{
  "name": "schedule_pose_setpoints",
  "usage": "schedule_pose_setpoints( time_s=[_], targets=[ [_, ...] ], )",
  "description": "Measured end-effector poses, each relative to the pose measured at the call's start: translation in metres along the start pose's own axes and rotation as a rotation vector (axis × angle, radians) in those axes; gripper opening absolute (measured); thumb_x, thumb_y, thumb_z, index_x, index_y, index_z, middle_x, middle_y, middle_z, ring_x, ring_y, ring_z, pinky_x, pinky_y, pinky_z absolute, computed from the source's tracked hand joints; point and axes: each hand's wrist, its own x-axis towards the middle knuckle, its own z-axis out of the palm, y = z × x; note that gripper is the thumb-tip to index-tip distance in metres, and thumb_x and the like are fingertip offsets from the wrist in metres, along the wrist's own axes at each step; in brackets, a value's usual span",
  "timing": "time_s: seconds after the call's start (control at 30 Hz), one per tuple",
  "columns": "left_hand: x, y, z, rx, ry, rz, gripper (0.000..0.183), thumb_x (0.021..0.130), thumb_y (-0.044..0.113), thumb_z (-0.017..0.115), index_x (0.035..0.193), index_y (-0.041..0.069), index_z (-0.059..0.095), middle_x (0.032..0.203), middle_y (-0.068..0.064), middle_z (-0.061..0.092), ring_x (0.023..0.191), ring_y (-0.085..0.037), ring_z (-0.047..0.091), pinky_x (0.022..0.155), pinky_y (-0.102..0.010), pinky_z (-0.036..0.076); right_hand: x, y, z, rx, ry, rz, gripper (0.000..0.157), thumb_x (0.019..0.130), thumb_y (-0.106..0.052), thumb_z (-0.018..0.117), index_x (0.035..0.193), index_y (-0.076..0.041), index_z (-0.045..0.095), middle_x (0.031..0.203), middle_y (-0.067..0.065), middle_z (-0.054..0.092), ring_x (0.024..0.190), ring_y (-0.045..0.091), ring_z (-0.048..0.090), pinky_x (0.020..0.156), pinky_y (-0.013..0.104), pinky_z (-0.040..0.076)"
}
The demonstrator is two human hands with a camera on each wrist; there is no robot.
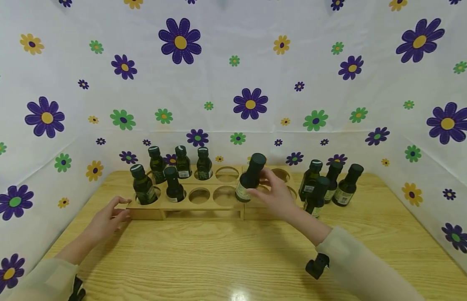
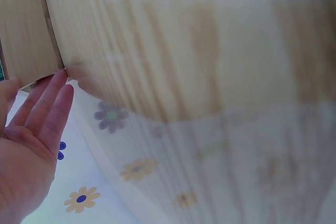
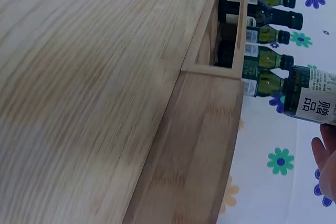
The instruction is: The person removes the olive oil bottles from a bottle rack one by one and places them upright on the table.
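Note:
In the head view, my right hand point(image 1: 277, 195) grips a dark glass bottle point(image 1: 249, 180) with a black cap and a pale label. The bottle is tilted above the front row of a wooden bottle rack point(image 1: 203, 215); in the right wrist view, its base point(image 3: 292, 92) is raised clear of the rack. My left hand point(image 1: 107, 219) touches the rack's left end, and its fingers look fairly straight in the left wrist view. Several dark green bottles stand in the rack's left holes, including a front corner bottle point(image 1: 144, 186) and a slimmer one point(image 1: 175, 187).
Right of the rack, several more dark bottles point(image 1: 344, 190) stand close together on the wooden table point(image 1: 218, 259). Round holes show in the rack, one at the front point(image 1: 199, 195). A white flowered cloth point(image 1: 226, 75) hangs behind and along both sides.

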Motion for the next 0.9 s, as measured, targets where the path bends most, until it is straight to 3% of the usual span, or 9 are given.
schedule_pose_setpoints(
  time_s=[0.33,0.5,0.6,0.77,0.9],
  targets=[
    [-0.001,0.001,-0.002,-0.001,-0.011,-0.019,0.029,0.106,0.019,0.042,0.131,0.005,0.04,0.116,-0.031,0.061,0.102,-0.041,0.064,0.065,-0.042,0.053,-0.034,0.007,-0.047,-0.115,0.011,0.029,0.042,0.085,-0.005,0.075,0.121,0.0,0.054,0.113,0.015,0.062,0.107,0.035,0.06,0.091,0.049,0.047],
    [0.0,0.001,-0.001,-0.011,-0.012,-0.017,0.029,0.106,0.019,0.042,0.131,0.004,0.04,0.116,-0.032,0.061,0.102,-0.041,0.063,0.065,-0.042,0.053,-0.058,0.012,-0.066,-0.22,0.059,-0.052,0.043,0.079,0.003,0.077,0.116,0.003,0.056,0.107,0.013,0.064,0.097,0.031,0.063,0.084,0.046,0.051],
    [0.001,0.001,-0.001,-0.01,-0.009,-0.013,0.029,0.106,0.02,0.042,0.131,0.004,0.04,0.117,-0.032,0.061,0.102,-0.041,0.064,0.065,-0.042,0.053,-0.073,0.014,-0.077,-0.267,0.067,-0.051,0.043,0.078,0.005,0.078,0.114,0.002,0.056,0.105,0.01,0.063,0.095,0.029,0.063,0.083,0.039,0.051],
    [0.001,0.001,-0.001,-0.014,-0.012,-0.012,0.029,0.106,0.019,0.042,0.13,0.004,0.04,0.117,-0.032,0.061,0.102,-0.041,0.064,0.066,-0.044,0.053,-0.094,0.018,-0.096,-0.295,0.068,0.008,0.044,0.08,0.003,0.077,0.118,0.001,0.056,0.108,0.01,0.062,0.098,0.004,0.058,0.084,0.016,0.045],
    [0.001,-0.001,-0.001,-0.015,-0.013,-0.012,0.028,0.106,0.018,0.042,0.131,0.004,0.041,0.116,-0.031,0.061,0.102,-0.041,0.064,0.066,-0.043,0.054,-0.107,0.023,-0.109,-0.302,0.084,0.056,0.048,0.082,0.001,0.076,0.124,0.003,0.053,0.111,0.014,0.062,0.1,-0.011,0.048,0.083,0.007,0.039]
  ],
)
